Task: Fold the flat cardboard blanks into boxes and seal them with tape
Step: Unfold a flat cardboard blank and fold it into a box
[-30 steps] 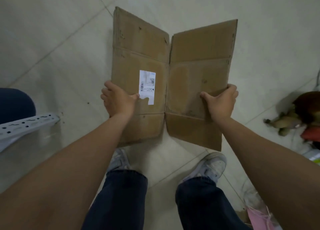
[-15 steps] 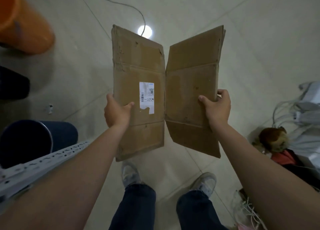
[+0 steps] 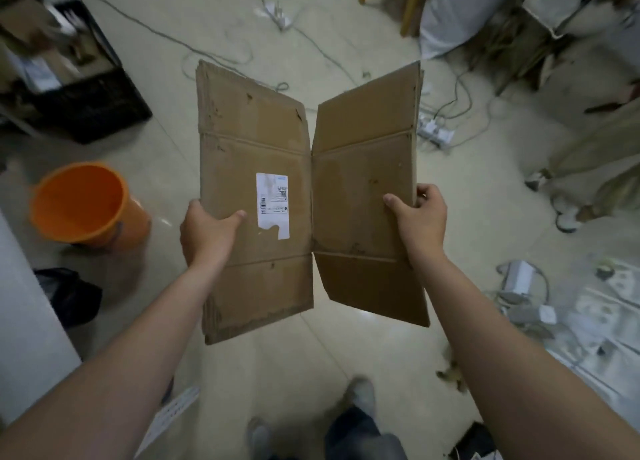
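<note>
Cardboard, held up off the floor and not yet a box. Clamps the left hand (image 3: 207, 232) on the left edge of the cardboard blank (image 3: 252, 141), thumb flat on the near face, fingers wrapped out of sight behind. Clamps the right hand (image 3: 420, 222) on the right edge likewise, thumb in front, fingers curled round the back. Holds the blank upright in the air between the two hands, above the pale tiled floor (image 3: 346, 355), touching nothing else. Shows two panels side by side, meeting at a vertical crease down the middle and angled a little toward each other like an open book, with flaps above and below each panel, all in line with their panels, none folded in. Carries a white shipping label (image 3: 272, 205) on the left panel, just beside the left thumb. Looks, as a judgement, like the very start. Leaves nearly everything to do: squaring the panels into a tube, folding in the bottom flaps, taping that seam, then closing and taping the top. Shows no tape roll, or none to be told apart in the clutter. Further out, on the floor: an orange bucket (image 3: 79, 203) off to the left, a black crate (image 3: 86, 106) beyond it toward the far left corner, loose cables and a white power strip (image 3: 434, 130) past the blank's right edge.
</note>
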`<state>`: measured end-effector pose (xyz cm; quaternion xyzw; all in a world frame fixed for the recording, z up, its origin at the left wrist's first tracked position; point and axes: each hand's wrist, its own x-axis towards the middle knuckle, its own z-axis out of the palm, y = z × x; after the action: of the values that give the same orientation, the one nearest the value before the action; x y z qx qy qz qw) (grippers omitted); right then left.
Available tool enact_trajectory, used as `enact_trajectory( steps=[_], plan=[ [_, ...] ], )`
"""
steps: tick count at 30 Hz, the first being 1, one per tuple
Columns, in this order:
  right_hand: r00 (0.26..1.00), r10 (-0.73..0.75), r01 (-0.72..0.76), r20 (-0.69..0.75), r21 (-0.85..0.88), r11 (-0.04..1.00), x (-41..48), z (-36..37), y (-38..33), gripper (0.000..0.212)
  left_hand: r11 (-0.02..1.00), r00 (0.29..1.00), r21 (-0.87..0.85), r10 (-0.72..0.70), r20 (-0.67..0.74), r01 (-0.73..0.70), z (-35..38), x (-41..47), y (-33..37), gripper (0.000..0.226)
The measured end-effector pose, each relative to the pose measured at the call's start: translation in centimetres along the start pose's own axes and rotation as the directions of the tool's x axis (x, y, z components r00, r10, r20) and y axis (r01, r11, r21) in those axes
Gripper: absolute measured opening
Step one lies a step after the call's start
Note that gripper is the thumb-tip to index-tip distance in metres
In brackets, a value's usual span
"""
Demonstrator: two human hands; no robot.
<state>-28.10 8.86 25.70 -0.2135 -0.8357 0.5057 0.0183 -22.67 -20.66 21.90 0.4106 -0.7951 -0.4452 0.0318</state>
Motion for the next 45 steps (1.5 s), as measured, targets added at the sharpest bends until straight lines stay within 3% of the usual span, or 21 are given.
enact_trajectory(
  steps=[9,18,26,32,36,45],
  plan=[
    [0.985,-0.172,0.174,-0.033,0.079,0.982,10.4,-3.5,-15.9,0.029,0.975,0.983,-0.123,0.178,-0.046,-0.183,-2.3,5.1,20.7,0.036],
    [0.973,-0.223,0.212,0.059,0.153,0.965,29.0,0.4,-29.9,0.022,0.968,0.975,-0.178,0.143,-0.172,-0.174,-0.1,17.5,37.9,0.039],
    [0.963,-0.255,0.235,0.085,0.198,0.952,41.3,8.7,-40.6,0.017,0.963,0.966,-0.195,0.145,-0.216,-0.188,-1.2,31.5,47.2,0.041],
    [0.962,-0.257,0.235,0.095,0.195,0.952,50.3,19.2,-47.3,0.028,0.965,0.963,-0.178,0.148,-0.227,-0.191,-1.1,46.5,52.4,0.040],
    [0.971,-0.227,0.210,0.074,0.186,0.960,56.2,26.1,-53.0,0.029,0.975,0.968,-0.138,0.143,-0.206,-0.173,-1.4,56.6,57.0,0.048],
    [0.984,-0.179,0.172,0.013,0.230,0.958,69.1,36.3,-64.9,0.031,0.958,0.961,-0.158,0.211,-0.177,-0.240,-0.3,75.8,69.6,0.041]
  ],
)
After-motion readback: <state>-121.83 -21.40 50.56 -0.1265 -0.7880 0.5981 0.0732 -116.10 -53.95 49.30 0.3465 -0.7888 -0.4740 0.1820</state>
